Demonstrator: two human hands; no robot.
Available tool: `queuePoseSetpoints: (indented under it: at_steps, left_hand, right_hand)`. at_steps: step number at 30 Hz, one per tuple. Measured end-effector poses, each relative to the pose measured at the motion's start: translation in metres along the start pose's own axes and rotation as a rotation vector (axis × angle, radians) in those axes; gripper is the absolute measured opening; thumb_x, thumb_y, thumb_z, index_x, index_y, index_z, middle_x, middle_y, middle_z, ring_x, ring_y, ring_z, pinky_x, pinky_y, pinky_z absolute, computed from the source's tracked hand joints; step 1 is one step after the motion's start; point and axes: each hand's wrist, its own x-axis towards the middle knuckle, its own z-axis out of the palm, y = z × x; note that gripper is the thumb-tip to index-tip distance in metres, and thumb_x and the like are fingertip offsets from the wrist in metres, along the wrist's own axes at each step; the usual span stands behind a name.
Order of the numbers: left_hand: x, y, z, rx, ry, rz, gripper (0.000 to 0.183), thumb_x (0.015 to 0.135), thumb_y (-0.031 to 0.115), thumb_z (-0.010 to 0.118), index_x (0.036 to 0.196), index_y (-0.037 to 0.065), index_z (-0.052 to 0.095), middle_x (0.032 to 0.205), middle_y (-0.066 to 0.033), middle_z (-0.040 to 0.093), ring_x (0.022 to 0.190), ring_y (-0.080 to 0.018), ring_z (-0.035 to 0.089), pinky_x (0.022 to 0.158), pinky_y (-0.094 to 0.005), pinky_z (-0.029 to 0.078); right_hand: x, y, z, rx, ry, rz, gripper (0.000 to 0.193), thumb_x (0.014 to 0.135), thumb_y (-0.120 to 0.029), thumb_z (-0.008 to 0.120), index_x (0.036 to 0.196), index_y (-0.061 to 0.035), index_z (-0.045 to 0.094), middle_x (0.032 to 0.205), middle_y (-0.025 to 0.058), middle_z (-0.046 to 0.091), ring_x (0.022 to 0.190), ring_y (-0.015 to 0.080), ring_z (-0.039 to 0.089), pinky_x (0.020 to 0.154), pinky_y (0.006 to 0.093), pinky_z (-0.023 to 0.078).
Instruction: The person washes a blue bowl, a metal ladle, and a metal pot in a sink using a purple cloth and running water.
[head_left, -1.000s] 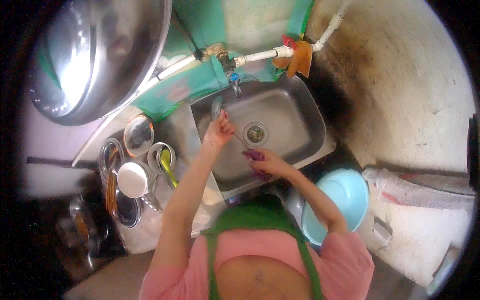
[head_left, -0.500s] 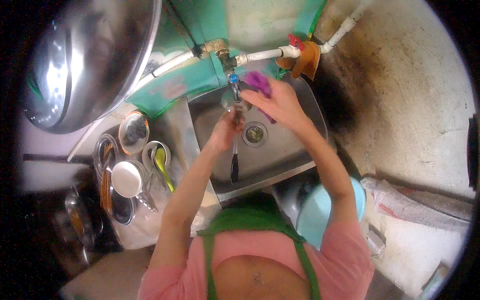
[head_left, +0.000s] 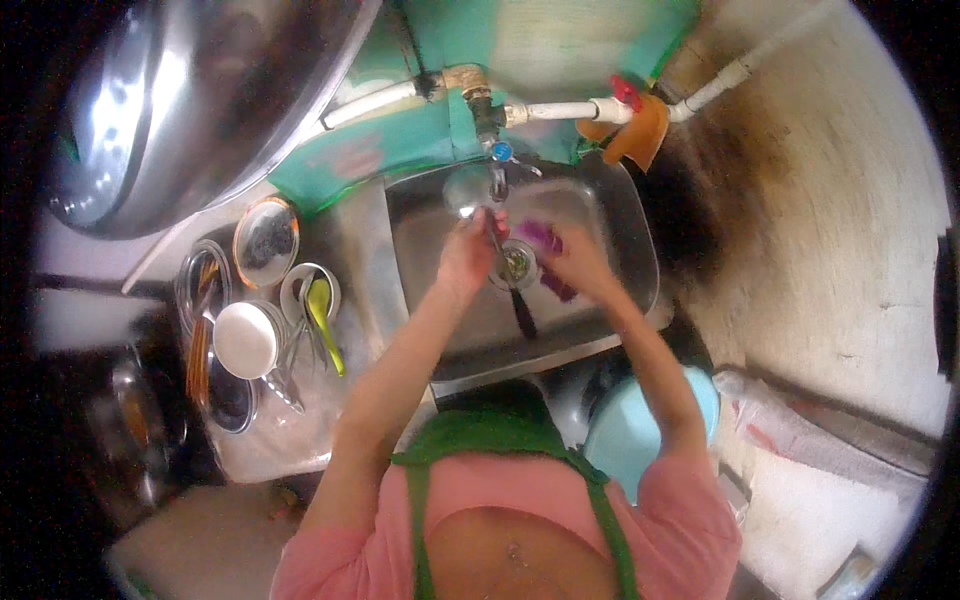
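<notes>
Over the steel sink (head_left: pixel 610 310), my left hand (head_left: pixel 468 255) is closed round the shaft of a black-handled ladle (head_left: pixel 524 318). Its round, shiny head lies below the faucet (head_left: pixel 500 180), and its handle points toward me past the drain (head_left: pixel 516 264). To the right of the ladle, my right hand (head_left: pixel 578 262) grips a crumpled purple cloth (head_left: pixel 541 236), slightly blurred. A darker end of the cloth hangs below the fingers. The cloth and the ladle look apart.
Left of the sink, a counter holds stacked white bowls (head_left: pixel 245 340), a green spoon (head_left: pixel 320 310), chopsticks (head_left: pixel 198 360) and a round lid (head_left: pixel 267 242). A large metal pan (head_left: pixel 230 100) hangs upper left. A light blue basin (head_left: pixel 630 430) stands lower right. An orange cloth (head_left: pixel 640 135) drapes over the pipe.
My right hand has come down from beside the faucet with the purple cloth, toward the drain. The ladle's handle has swung to the right. The view has shifted slightly.
</notes>
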Motion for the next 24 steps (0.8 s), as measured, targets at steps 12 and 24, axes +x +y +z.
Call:
queuePoseSetpoints:
  at_steps: [12,24]
  left_hand:
    - [0.009,0.015,-0.028,-0.341,0.087,-0.243,0.045,0.089,0.041,0.04,0.114,0.003,0.042,0.11,-0.0157,0.047,0.101,-0.0333,0.047,0.094,-0.054,0.031]
    - [0.034,-0.005,-0.029,0.166,0.225,-0.298,0.041,0.088,0.013,0.039,0.127,0.006,0.034,0.125,-0.0168,0.039,0.111,-0.0329,0.043,0.092,-0.0555,0.035]
  right_hand:
    - [-0.014,0.041,0.01,-0.195,-0.236,-0.164,0.029,0.07,0.004,0.052,0.097,-0.0018,0.057,0.089,0.0124,0.062,0.082,0.0229,0.06,0.08,0.0328,0.04]
    - [-0.014,0.031,-0.039,-1.084,-0.041,-0.154,0.024,0.065,-0.015,0.062,0.086,-0.0046,0.059,0.079,0.0113,0.061,0.083,0.0275,0.057,0.079,0.042,0.038]
